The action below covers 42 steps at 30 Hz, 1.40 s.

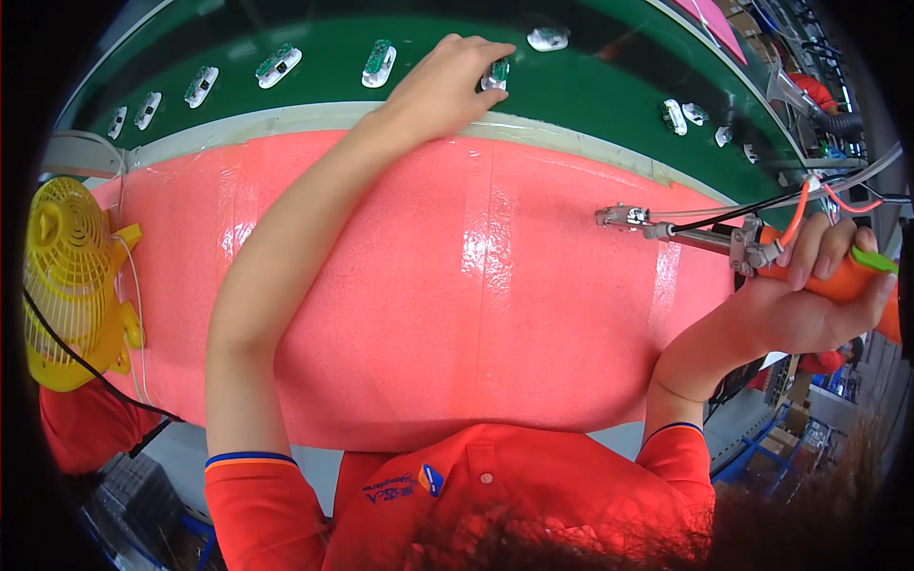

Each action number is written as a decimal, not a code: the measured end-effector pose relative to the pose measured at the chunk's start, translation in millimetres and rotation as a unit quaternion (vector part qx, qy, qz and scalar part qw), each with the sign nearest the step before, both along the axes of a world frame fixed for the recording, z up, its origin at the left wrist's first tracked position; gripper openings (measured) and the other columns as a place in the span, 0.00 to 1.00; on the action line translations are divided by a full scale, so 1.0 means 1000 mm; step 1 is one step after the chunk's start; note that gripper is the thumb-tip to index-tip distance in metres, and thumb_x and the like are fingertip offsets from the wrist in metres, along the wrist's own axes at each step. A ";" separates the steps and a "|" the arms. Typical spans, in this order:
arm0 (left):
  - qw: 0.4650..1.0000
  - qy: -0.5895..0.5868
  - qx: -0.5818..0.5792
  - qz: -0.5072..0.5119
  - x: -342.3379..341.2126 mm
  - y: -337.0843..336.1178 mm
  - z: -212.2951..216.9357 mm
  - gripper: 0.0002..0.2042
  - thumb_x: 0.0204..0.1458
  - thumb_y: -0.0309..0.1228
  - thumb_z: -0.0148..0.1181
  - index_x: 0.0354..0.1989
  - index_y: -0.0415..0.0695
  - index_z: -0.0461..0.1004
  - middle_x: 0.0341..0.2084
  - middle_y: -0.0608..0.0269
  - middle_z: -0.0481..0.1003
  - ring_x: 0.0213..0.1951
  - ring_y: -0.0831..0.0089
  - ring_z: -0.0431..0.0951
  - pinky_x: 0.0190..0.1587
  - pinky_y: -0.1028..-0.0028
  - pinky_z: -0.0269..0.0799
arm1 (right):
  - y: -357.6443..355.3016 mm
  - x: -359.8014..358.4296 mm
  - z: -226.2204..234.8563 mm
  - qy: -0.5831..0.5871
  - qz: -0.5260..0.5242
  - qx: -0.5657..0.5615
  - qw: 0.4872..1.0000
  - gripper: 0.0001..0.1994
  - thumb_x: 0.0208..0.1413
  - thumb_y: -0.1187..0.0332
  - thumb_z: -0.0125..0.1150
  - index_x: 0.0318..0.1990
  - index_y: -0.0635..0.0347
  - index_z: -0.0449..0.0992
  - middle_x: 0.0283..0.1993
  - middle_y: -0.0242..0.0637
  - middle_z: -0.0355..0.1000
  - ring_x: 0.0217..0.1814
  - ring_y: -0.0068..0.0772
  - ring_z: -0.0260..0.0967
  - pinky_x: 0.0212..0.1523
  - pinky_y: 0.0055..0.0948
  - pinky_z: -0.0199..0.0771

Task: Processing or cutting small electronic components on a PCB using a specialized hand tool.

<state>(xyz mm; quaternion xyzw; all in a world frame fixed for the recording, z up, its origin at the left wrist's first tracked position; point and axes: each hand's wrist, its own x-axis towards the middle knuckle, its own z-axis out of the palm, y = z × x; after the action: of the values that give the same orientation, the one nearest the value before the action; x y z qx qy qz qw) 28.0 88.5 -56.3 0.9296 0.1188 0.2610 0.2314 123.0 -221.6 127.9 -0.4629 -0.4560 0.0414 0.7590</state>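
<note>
My left hand reaches over to the green belt at the far side. Its thumb and forefinger close around a small white housing with a green circuit board. Off to the right, my right hand is wrapped round the orange handle of a powered hand tool with a green button. The tool's metal shaft and tip point left, above the pink padded surface. Cables and a clear tube run to the tool.
Several similar white housings with green boards lie along the green belt. A yellow fan stands at the left edge, with a black cable beside it. Further cables hang at the right. Red clothing shows at lower left.
</note>
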 end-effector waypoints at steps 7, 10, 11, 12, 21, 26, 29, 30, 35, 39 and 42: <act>0.939 0.011 -0.134 -0.318 -0.009 -0.070 0.019 0.28 0.42 0.35 0.78 0.54 0.43 0.78 0.47 0.55 0.79 0.48 0.59 0.78 0.53 0.64 0.76 | 0.009 -0.006 -0.004 0.028 -0.024 0.002 0.999 0.24 0.71 0.47 0.43 0.47 0.59 0.76 0.25 0.31 0.64 0.16 0.23 0.57 0.19 0.26 0.63; 0.912 0.050 -0.126 -0.386 -0.017 -0.095 0.021 0.26 0.41 0.35 0.77 0.50 0.41 0.78 0.47 0.58 0.79 0.53 0.59 0.74 0.59 0.62 0.71 | 0.013 -0.009 -0.005 0.011 -0.032 -0.013 0.999 0.24 0.71 0.47 0.42 0.46 0.58 0.76 0.24 0.30 0.64 0.16 0.23 0.57 0.19 0.27 0.63; 0.913 0.063 -0.125 -0.382 -0.019 -0.097 0.024 0.26 0.41 0.35 0.76 0.50 0.41 0.78 0.47 0.58 0.79 0.53 0.59 0.74 0.59 0.62 0.71 | 0.019 -0.015 -0.006 0.026 -0.029 -0.010 0.999 0.22 0.71 0.49 0.43 0.44 0.57 0.76 0.23 0.29 0.62 0.17 0.21 0.55 0.18 0.23 0.58; 0.914 0.077 -0.124 -0.379 -0.019 -0.098 0.026 0.26 0.41 0.35 0.75 0.50 0.41 0.78 0.46 0.58 0.78 0.52 0.59 0.74 0.59 0.63 0.71 | 0.024 -0.018 -0.008 0.042 -0.025 -0.007 0.999 0.20 0.71 0.50 0.44 0.43 0.57 0.76 0.23 0.29 0.61 0.18 0.19 0.52 0.18 0.19 0.52; 0.916 0.071 -0.118 -0.376 -0.019 -0.100 0.023 0.26 0.41 0.35 0.74 0.50 0.40 0.78 0.43 0.58 0.78 0.50 0.60 0.74 0.58 0.62 0.71 | 0.025 -0.017 -0.011 0.019 -0.006 -0.031 0.999 0.21 0.72 0.50 0.41 0.43 0.56 0.76 0.23 0.28 0.61 0.18 0.20 0.54 0.19 0.22 0.59; 0.916 0.066 -0.122 -0.377 -0.019 -0.100 0.022 0.26 0.40 0.35 0.74 0.50 0.39 0.79 0.43 0.58 0.78 0.50 0.59 0.74 0.58 0.62 0.71 | 0.026 -0.019 -0.010 0.020 -0.005 -0.036 0.999 0.21 0.72 0.49 0.41 0.42 0.56 0.75 0.23 0.28 0.61 0.17 0.20 0.54 0.20 0.22 0.61; 0.916 0.067 -0.121 -0.377 -0.020 -0.100 0.022 0.26 0.40 0.35 0.74 0.50 0.39 0.79 0.43 0.58 0.78 0.50 0.59 0.74 0.58 0.62 0.71 | 0.028 -0.020 -0.012 0.025 -0.028 -0.036 0.999 0.21 0.72 0.50 0.41 0.42 0.56 0.74 0.23 0.28 0.61 0.17 0.20 0.54 0.20 0.22 0.61; 0.915 0.066 -0.122 -0.379 -0.020 -0.100 0.022 0.26 0.40 0.35 0.74 0.50 0.38 0.79 0.43 0.57 0.78 0.50 0.59 0.74 0.58 0.62 0.71 | 0.028 -0.017 -0.013 0.037 -0.025 -0.037 0.998 0.21 0.71 0.49 0.42 0.41 0.55 0.73 0.21 0.29 0.61 0.15 0.22 0.55 0.19 0.25 0.62; 0.918 0.084 -0.131 -0.366 -0.019 -0.101 0.023 0.26 0.39 0.36 0.75 0.49 0.38 0.78 0.43 0.56 0.79 0.50 0.57 0.74 0.58 0.61 0.70 | 0.037 -0.014 -0.011 0.093 -0.045 -0.051 0.993 0.20 0.70 0.48 0.45 0.38 0.55 0.71 0.19 0.29 0.61 0.13 0.23 0.55 0.18 0.27 0.62; 0.922 0.075 -0.128 -0.359 -0.018 -0.104 0.021 0.27 0.37 0.36 0.76 0.48 0.38 0.78 0.43 0.55 0.79 0.50 0.56 0.75 0.59 0.60 0.70 | 0.040 -0.010 -0.011 0.090 -0.043 -0.060 0.993 0.19 0.70 0.49 0.48 0.37 0.56 0.71 0.19 0.29 0.59 0.13 0.23 0.53 0.18 0.27 0.62; 0.928 0.033 -0.119 -0.351 -0.017 -0.105 0.019 0.27 0.36 0.37 0.79 0.47 0.40 0.80 0.39 0.58 0.80 0.50 0.59 0.76 0.57 0.62 0.70 | 0.048 -0.013 -0.011 0.092 -0.050 -0.056 0.993 0.16 0.70 0.54 0.49 0.38 0.57 0.71 0.20 0.28 0.58 0.15 0.19 0.53 0.20 0.23 0.60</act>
<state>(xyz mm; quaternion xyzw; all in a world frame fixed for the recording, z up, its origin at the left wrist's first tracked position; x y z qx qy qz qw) 10.7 -16.0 -37.3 0.8857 -0.1774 0.1162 0.4129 109.7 -173.7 117.3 -0.5215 -0.3577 0.0709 0.7714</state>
